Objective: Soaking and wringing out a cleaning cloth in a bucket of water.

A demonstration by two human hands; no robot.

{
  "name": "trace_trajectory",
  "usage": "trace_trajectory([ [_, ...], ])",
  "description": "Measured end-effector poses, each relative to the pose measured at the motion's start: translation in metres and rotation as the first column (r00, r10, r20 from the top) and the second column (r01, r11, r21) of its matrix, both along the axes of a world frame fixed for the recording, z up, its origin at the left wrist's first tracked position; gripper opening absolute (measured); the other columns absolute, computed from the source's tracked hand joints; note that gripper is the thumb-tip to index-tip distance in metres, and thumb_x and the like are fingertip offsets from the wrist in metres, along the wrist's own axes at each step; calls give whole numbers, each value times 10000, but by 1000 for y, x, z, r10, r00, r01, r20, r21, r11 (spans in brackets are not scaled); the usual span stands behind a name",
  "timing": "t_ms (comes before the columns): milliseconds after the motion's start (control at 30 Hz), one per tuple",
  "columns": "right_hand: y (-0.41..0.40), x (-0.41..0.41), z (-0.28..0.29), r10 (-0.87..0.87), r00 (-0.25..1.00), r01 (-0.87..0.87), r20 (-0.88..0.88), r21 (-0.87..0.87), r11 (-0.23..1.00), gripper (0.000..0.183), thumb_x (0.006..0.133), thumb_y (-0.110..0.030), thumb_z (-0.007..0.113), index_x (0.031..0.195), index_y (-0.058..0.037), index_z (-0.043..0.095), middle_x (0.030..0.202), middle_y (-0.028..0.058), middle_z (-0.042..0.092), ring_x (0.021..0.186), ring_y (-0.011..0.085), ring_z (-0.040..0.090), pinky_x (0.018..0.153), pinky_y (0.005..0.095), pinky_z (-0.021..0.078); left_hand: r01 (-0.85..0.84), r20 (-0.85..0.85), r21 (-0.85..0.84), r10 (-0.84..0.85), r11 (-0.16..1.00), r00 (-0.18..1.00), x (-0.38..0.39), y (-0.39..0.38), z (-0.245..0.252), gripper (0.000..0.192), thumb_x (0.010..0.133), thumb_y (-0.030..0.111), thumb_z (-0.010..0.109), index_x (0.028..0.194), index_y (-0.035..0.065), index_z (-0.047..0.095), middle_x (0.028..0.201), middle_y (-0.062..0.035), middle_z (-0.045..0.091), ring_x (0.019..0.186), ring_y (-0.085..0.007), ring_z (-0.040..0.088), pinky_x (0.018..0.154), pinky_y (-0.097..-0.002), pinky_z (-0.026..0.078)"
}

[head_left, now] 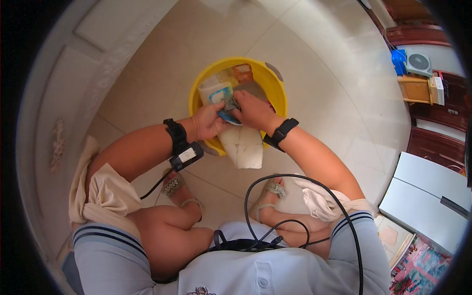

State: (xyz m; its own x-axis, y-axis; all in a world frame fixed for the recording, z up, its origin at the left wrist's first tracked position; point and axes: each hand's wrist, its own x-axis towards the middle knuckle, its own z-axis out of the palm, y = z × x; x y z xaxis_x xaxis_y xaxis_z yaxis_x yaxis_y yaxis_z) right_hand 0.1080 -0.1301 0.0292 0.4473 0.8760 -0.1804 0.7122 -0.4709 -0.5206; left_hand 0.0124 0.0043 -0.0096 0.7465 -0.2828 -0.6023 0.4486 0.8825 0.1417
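Observation:
A round yellow plastic bin stands on the floor in front of me, holding several used containers and packages. Over its near part, my left hand supports a blue round object, perhaps a lid, from below and at its left edge. Crumpled grey material lies between my two hands, pinched by the fingers of my right hand. A white plastic tub with a blue label leans inside the bin just beyond my fingers. A creased, whitish flattened package hangs over the bin's near rim.
A black cable loops over my lap and right side. My sandalled feet are on the tiled floor, near the bin. A pale panelled door stands at left. At right are a light-coloured refrigerator, a wooden cabinet and a box fan.

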Motion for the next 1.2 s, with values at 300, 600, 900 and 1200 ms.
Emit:
trace_trajectory([
  [300,-10,6,-15,128,989,-134,-68,-96,986,291,724,-112,569,993,-21,506,966,199,535,906,382,529,790,433,431,40,-44,-86,-44,995,998,-7,-5,-9,354,961,231,316,1249,25,335,1236,-141,441,1143,-273,451,1030,-406,336],
  [600,-36,51,-51,25,985,-19,173,-36,999,312,750,-113,551,1052,-42,522,1180,192,465,1083,375,453,872,428,421,8,-47,93,-4,996,999,-1,5,8,359,952,198,361,1267,30,320,1239,-141,449,1153,-273,450,1031,-414,336],
  [900,-35,50,-77,295,929,-207,223,-348,914,463,721,-109,608,1175,-130,523,1257,173,450,1130,380,437,906,401,410,115,-22,259,-113,959,993,-2,9,-8,296,909,98,453,1192,19,416,1152,-125,524,1038,-247,539,938,-378,433],
  [1200,-15,34,-6,-68,997,72,-39,108,991,235,691,-26,545,924,-17,573,903,201,590,887,374,544,774,410,438,166,-11,477,-183,863,983,2,16,4,281,840,117,591,1096,40,502,1038,-72,588,954,-201,581,863,-353,478],
])
